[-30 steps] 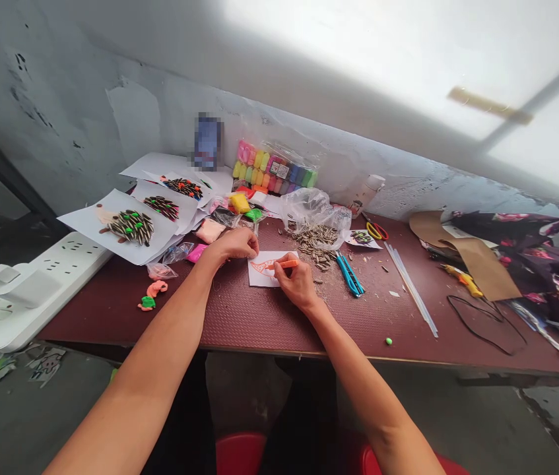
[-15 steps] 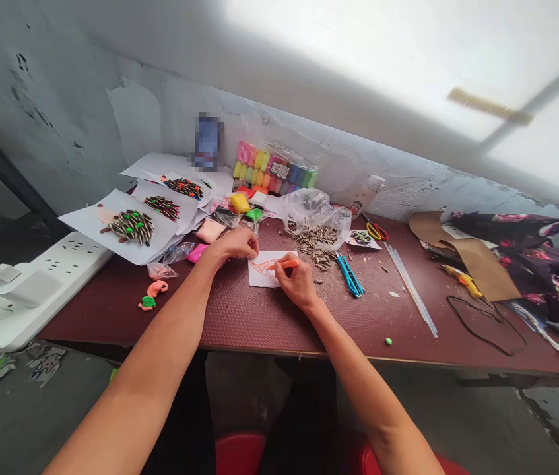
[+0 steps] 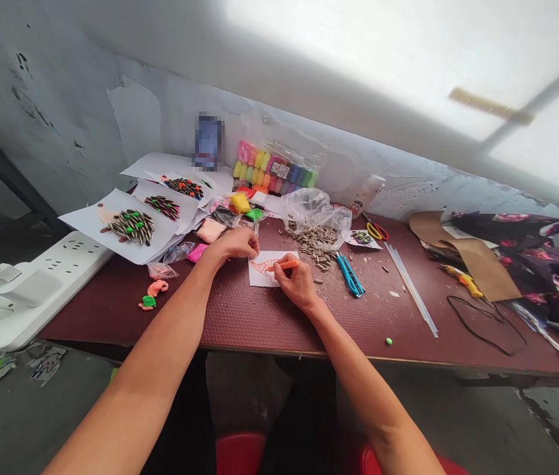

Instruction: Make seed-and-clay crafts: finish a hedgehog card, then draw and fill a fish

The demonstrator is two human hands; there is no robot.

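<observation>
A small white sheet of paper (image 3: 286,256) lies on the table, with an orange curved outline and short orange marks drawn on its left part. My right hand (image 3: 299,284) is closed around an orange marker (image 3: 288,264), its tip down on the drawing. At the sheet's upper left corner, my left hand (image 3: 237,244) has its fingers bent together, fingertips on the paper's edge. Striped sunflower seeds (image 3: 316,244) are heaped just right of the sheet, partly under a clear plastic bag (image 3: 311,208). A blue utility knife (image 3: 350,276) lies beside them.
Papers with seed hedgehogs (image 3: 133,226), bagged clay (image 3: 210,231) and a white power strip (image 3: 22,290) are on the left. Coloured clay packs (image 3: 276,168) stand at the wall. Rightward lie scissors (image 3: 377,231), clear glue sticks (image 3: 410,287), a yellow glue gun (image 3: 464,282) and floral cloth (image 3: 531,257).
The marker tip has shifted very slightly, and the orange marks inside the outline look a little denser. My left hand and the paper stay in place.
</observation>
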